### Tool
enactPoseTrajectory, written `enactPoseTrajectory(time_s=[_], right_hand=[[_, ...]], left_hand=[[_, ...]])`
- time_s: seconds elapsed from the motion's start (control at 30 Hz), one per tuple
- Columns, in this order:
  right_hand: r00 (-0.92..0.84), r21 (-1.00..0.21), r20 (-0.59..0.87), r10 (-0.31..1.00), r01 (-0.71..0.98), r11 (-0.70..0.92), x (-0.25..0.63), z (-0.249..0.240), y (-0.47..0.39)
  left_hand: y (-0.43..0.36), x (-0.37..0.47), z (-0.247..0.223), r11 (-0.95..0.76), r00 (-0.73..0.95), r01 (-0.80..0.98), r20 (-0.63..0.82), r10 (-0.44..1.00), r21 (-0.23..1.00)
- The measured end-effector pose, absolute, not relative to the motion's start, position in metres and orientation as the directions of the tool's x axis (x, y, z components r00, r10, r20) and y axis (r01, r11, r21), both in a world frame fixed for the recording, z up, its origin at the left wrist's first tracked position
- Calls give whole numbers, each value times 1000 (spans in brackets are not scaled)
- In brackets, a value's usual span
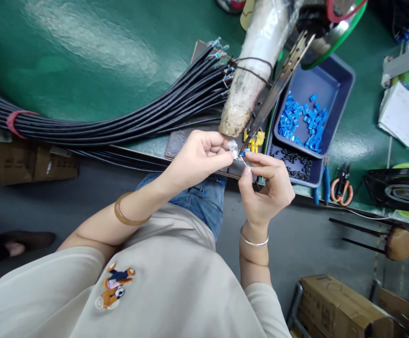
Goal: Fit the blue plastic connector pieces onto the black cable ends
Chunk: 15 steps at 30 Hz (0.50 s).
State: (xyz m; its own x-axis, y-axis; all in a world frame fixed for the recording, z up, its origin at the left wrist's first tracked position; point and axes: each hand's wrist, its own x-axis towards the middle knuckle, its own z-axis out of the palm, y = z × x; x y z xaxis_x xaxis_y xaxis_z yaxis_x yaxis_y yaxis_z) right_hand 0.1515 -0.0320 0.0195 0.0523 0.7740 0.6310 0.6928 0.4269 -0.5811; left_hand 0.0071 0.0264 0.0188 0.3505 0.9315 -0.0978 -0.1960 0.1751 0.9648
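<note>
My left hand pinches a small clear plastic piece between thumb and fingertips. Close by on the right, my right hand has its thumb and forefinger closed on a thin white wire. A small blue part shows between the two hands, by the right fingertips. Just above them ends a long metal arm, its tip partly hidden near the fingers. Behind it lies a yellow fixture. Exactly how the wire meets the clear piece is too small to tell.
A wrapped duct tube hangs over the bench. Black cables with stripped ends run left, tied by a red band. Right stand a bin of blue parts, another with black parts, blue-handled pliers and orange-handled scissors.
</note>
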Motion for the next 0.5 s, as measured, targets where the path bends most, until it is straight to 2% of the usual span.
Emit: enactPoseTrajectory(time_s=[0.17, 0.5], right_hand=[[10, -530, 676, 737, 702, 476, 152, 20, -30], [33, -549, 678, 735, 688, 475, 152, 18, -29]], left_hand=[[28, 7, 19, 175, 355, -219, -89, 931, 960], [28, 7, 17, 171, 393, -209, -77, 916, 963]])
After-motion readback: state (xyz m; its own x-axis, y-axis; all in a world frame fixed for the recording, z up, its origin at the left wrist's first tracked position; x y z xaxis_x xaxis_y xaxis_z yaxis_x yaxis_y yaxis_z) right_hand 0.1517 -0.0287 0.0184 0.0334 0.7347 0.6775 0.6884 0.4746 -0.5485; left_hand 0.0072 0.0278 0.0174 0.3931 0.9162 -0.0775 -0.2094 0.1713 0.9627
